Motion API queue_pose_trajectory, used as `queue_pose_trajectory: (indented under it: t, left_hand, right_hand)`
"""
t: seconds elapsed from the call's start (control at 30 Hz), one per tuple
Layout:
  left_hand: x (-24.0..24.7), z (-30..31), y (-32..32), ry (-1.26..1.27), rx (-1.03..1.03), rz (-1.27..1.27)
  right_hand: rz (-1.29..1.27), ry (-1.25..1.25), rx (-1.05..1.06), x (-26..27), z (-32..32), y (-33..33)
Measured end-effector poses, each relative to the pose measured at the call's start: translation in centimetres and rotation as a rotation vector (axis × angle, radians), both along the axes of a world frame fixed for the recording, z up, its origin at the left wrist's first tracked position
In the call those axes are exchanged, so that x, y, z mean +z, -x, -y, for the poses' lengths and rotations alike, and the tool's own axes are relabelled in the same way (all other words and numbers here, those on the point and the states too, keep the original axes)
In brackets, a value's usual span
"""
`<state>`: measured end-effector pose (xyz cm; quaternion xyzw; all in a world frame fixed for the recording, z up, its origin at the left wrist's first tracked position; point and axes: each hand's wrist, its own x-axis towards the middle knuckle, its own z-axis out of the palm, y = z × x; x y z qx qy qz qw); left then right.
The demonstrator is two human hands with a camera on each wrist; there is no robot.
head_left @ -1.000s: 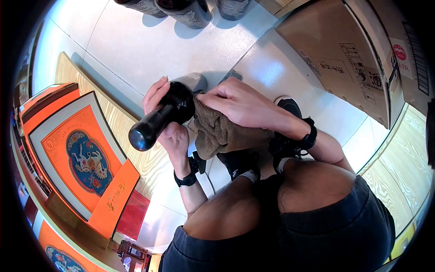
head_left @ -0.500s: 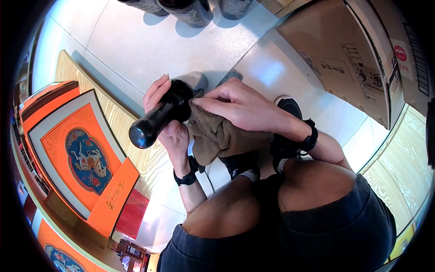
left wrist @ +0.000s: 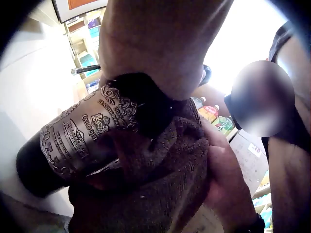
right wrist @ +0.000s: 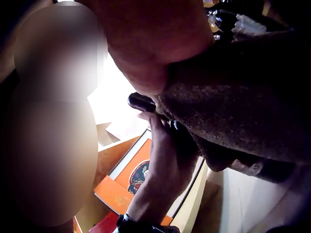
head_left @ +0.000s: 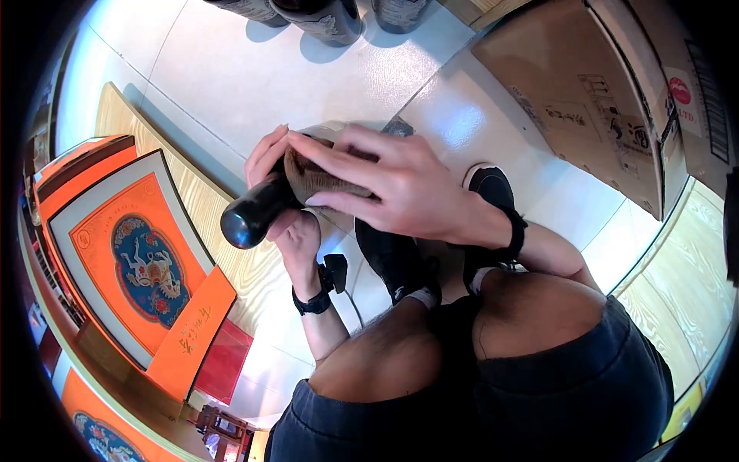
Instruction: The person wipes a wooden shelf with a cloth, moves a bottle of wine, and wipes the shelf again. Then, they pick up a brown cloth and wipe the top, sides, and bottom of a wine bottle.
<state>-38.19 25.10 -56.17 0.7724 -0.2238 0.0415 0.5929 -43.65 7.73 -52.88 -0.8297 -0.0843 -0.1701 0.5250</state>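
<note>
A dark bottle [head_left: 248,215] is tilted, its black neck toward the lower left in the head view. Around its shoulder, my left hand [head_left: 299,237] grips with the thumb on the near side and fingers on the far side. An ornate silvery label with raised lettering covers the bottle's body [left wrist: 80,138] in the left wrist view. My right hand [head_left: 408,185] holds a brown towel [left wrist: 167,170] against the bottle, its thumb and fingers spread over the wrapped body. In the right wrist view the towel [right wrist: 233,116] hides much of the bottle.
Several similar bottles [head_left: 331,23] stand on the tiled floor [head_left: 223,77] ahead. A large cardboard box [head_left: 570,108] is at the right, and an orange gift box [head_left: 154,269] leans on a wooden board at the left. My shoes [head_left: 489,189] are just below the hands.
My right hand has moved left and spread from a bunched pinch, bringing the towel over and around the bottle. The left hand keeps its grip with the bottle nearly still.
</note>
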Motion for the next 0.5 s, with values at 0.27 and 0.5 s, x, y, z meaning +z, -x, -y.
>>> queue_pose_trajectory:
  t: [0.27,0.5]
  left_hand:
    - [-0.1,-0.4,-0.3,-0.156,0.004,0.026]
    - [0.3,0.1,-0.2,-0.1,0.031,0.002]
  right_hand:
    - [0.093,0.264,-0.047,-0.9,-1.7,0.4]
    - [0.101,0.23,-0.032,-1.5,-1.5,0.8]
